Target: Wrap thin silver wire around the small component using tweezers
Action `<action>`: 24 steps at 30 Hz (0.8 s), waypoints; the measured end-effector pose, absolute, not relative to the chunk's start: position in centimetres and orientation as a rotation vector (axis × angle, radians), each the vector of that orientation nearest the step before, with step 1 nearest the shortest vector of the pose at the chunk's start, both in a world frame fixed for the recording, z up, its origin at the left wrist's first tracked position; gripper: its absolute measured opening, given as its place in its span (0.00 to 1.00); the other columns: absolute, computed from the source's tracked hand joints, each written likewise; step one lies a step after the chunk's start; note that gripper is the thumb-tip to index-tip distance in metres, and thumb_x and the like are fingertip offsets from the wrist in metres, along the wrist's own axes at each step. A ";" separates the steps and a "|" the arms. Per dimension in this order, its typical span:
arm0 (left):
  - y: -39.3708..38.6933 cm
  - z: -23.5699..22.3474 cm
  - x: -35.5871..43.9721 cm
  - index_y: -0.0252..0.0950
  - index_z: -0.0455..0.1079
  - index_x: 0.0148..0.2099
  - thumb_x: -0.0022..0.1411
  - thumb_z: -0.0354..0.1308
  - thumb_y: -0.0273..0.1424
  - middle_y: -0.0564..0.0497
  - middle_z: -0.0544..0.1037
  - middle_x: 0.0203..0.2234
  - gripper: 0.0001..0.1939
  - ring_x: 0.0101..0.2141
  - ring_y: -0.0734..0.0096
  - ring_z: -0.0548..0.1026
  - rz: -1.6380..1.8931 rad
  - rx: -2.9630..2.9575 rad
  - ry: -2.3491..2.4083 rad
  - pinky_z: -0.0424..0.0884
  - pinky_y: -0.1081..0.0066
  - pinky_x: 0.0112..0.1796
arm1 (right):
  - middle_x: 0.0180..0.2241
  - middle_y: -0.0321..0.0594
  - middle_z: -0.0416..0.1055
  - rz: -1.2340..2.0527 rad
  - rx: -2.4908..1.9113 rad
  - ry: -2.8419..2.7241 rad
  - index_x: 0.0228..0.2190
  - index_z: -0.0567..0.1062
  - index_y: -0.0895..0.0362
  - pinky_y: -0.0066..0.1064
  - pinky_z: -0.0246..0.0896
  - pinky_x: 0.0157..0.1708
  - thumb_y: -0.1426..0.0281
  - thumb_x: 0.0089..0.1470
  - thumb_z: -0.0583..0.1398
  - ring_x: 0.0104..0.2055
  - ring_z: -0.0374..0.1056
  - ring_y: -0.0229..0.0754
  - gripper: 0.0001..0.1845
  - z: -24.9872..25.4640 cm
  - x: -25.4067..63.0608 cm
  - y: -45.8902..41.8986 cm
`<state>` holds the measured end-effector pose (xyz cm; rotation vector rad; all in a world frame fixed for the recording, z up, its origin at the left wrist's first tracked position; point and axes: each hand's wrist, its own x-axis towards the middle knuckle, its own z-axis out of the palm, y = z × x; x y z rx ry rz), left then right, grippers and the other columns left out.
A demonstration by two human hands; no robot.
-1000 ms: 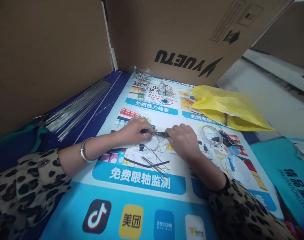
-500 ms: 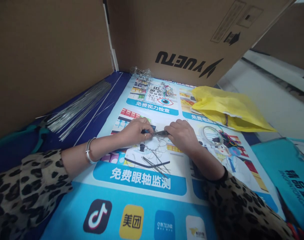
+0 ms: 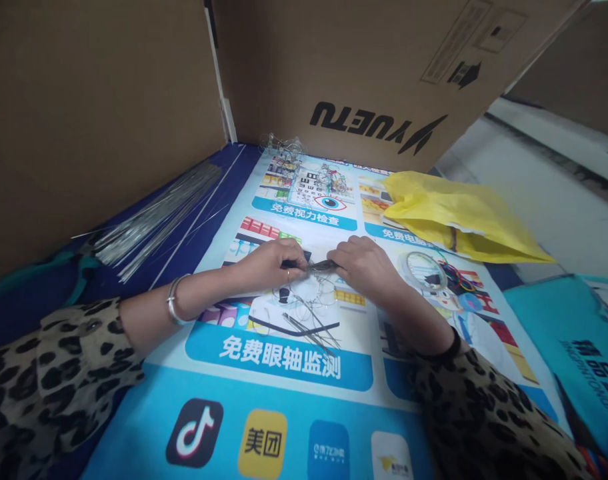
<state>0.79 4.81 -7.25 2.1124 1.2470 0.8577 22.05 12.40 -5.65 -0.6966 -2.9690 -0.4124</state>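
Note:
Over the middle of the printed sheet, my right hand (image 3: 365, 268) is closed around the handles of small pliers (image 3: 322, 266), whose jaws point left. The fingers of my left hand (image 3: 273, 264) are pinched at the jaw tips on thin wire; its exact shape is too small to make out. Below both hands lies a tangle of looped thin wire (image 3: 320, 292). Several short straight wire pieces (image 3: 311, 325) are scattered just nearer to me.
A bundle of long straight wires (image 3: 154, 217) lies at left. Bent wire pieces (image 3: 285, 148) sit at the back by the cardboard wall (image 3: 304, 73). At right are a clear round roll (image 3: 424, 271), coloured cords (image 3: 457, 277), a yellow bag (image 3: 464, 210) and a turquoise bag (image 3: 559, 333).
Both hands stay almost in place, the pliers meeting the left fingertips. My right hand and wrist have shifted very slightly.

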 end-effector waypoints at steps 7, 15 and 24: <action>5.3 -4.9 -1.4 0.37 0.70 0.44 0.58 0.53 0.26 0.49 0.73 0.41 0.11 0.42 0.70 0.70 0.493 2.226 0.987 0.64 0.70 0.45 | 0.27 0.38 0.69 -0.479 -0.694 -2.949 0.28 0.72 0.56 0.32 0.40 0.32 0.72 0.53 0.54 0.33 0.57 0.40 0.07 -5.9 22.1 12.1; 5.4 -2.4 -1.3 0.37 0.72 0.42 0.60 0.53 0.30 0.51 0.76 0.37 0.09 0.39 0.72 0.72 0.658 2.306 1.160 0.65 0.72 0.42 | 0.27 0.39 0.69 -0.488 -0.694 -2.959 0.27 0.72 0.56 0.33 0.39 0.31 0.73 0.52 0.55 0.32 0.56 0.41 0.06 -5.8 21.9 12.0; 5.6 -2.8 1.5 0.39 0.73 0.36 0.60 0.53 0.33 0.51 0.74 0.29 0.08 0.35 0.70 0.70 0.508 2.686 1.240 0.62 0.69 0.41 | 0.27 0.39 0.69 -0.463 -0.706 -2.941 0.27 0.72 0.56 0.33 0.39 0.31 0.73 0.51 0.55 0.32 0.56 0.41 0.06 -5.7 22.0 11.9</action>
